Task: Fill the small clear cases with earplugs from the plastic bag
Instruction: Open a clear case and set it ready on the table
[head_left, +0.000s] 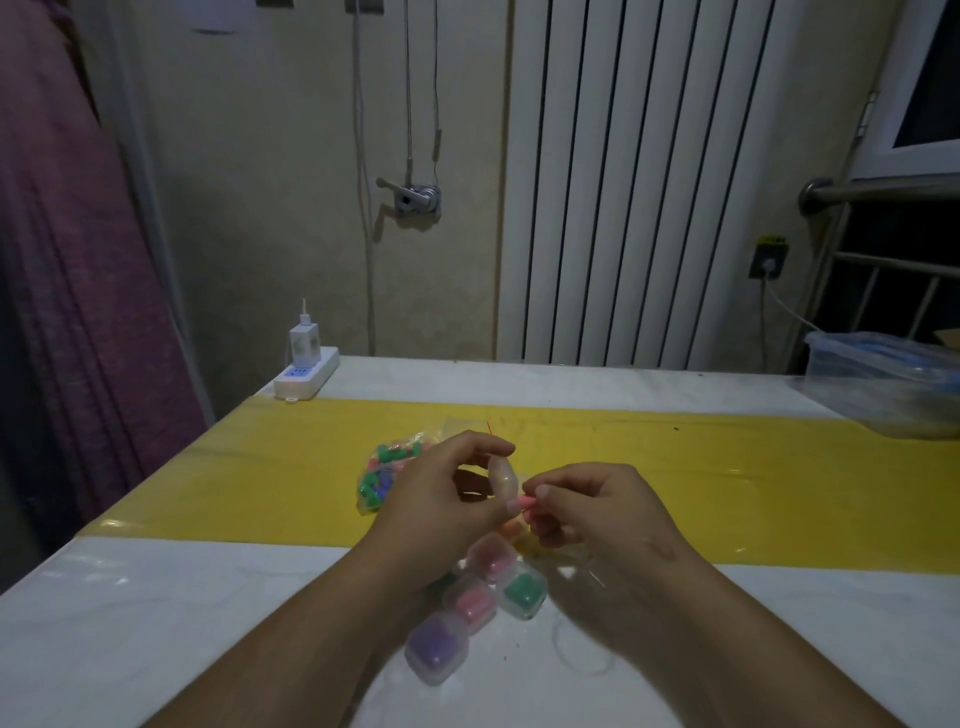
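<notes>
Clear case pinched in left hand, pink earplug gripped by right hand at its edge; filled cases on desk, crinkly bag of mixed plugs behind

We see a white power strip with a white charger plugged in at the table's far left corner, a clear plastic lidded box at its far right edge, and a yellow film band crossing its top.
</notes>
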